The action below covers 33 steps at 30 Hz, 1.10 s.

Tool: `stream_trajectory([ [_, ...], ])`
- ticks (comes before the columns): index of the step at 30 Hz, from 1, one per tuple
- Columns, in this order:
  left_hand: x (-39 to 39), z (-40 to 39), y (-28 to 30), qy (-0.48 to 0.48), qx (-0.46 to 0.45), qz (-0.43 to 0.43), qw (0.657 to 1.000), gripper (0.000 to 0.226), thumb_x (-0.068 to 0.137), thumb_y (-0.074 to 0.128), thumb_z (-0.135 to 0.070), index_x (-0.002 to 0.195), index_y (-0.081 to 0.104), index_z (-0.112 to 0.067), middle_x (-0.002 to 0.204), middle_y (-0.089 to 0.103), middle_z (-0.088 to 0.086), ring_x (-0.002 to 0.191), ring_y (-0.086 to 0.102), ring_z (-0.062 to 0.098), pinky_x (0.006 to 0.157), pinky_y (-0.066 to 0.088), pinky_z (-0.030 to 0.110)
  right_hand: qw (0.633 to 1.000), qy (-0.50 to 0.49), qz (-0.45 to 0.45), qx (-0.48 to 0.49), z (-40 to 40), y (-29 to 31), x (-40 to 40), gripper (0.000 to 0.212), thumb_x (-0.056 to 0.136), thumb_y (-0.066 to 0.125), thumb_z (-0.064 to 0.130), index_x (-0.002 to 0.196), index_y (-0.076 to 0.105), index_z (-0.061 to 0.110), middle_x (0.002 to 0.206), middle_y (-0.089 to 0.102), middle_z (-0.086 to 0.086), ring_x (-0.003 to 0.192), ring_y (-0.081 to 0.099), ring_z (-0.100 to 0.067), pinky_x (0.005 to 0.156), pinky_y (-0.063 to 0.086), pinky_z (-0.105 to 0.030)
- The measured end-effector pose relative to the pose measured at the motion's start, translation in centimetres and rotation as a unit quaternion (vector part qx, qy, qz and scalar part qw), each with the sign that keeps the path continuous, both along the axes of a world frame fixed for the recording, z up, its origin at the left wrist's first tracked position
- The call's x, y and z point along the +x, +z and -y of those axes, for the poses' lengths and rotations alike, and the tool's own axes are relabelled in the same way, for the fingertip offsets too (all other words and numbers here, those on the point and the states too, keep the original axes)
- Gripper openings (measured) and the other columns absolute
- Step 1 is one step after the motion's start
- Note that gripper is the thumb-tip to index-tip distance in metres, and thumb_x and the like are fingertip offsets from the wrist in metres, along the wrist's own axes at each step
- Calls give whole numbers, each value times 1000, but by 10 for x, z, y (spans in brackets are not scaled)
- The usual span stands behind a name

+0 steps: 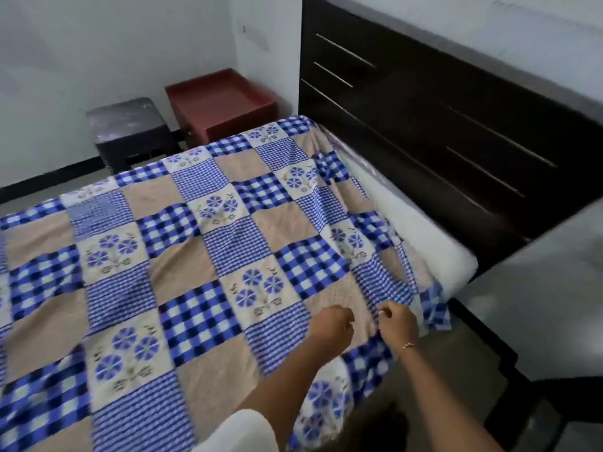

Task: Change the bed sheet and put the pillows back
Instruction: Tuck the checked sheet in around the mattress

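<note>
At far left against the wall stands a dark stool (130, 130), and just beside it a red bedside box (222, 102) whose open top shows nothing inside. The checked sheet (182, 256) lies spread over most of the mattress (421, 226), wrinkled toward the head end, where a strip of white mattress is still bare below the dark headboard (440, 102). Near the bed's near edge the left hand (331, 324) rests on the sheet with its fingers curled, apparently bunching cloth, though the blur leaves the hold unclear. Just beside it the right hand (398, 324) pinches a fold of sheet between thumb and fingers. The step in hand looks like laying the fresh sheet and drawing it square; it seems roughly midway. The next move likely calls for pulling the cloth toward the headboard to cover the bare strip, then smoothing and tucking the hanging corner (435, 309). No pillows are in view.
</note>
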<state>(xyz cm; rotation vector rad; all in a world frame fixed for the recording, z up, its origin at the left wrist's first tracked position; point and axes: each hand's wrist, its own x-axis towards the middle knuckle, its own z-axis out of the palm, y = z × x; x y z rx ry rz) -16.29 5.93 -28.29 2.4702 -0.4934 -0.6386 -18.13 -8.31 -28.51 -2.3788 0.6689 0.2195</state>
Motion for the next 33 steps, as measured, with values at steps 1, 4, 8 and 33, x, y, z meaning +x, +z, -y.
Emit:
stream_trajectory([
  [1,17,23,-7,4,0,7,1000,33,94,38,-17,118,59,-8,120,58,11,112,53,27,92,42,33,1000,10,-2,-9,25,-11,23,15,85,50,2,84,65,1,93,64,-19,91,59,-35,75,43,-34],
  [4,61,86,-41,24,-13,43,999,54,76,22,-28,90,66,1,95,64,21,91,61,34,77,51,38,995,72,22,-68,80,-42,88,25,78,51,-4,96,69,-1,99,64,-24,92,61,-39,80,47,-38],
  [8,115,154,-88,31,49,84,995,39,63,41,-25,84,70,-12,94,69,12,101,59,31,70,58,37,983,167,-31,-71,137,-85,148,27,74,53,18,93,72,18,95,69,-14,82,67,-33,62,54,-38],
  [33,173,356,-154,-175,178,153,956,71,79,24,-64,141,31,-31,149,34,1,137,21,40,97,17,73,988,-31,-109,-101,360,-127,190,38,94,40,13,128,54,23,124,55,-13,110,53,-32,80,41,-31],
])
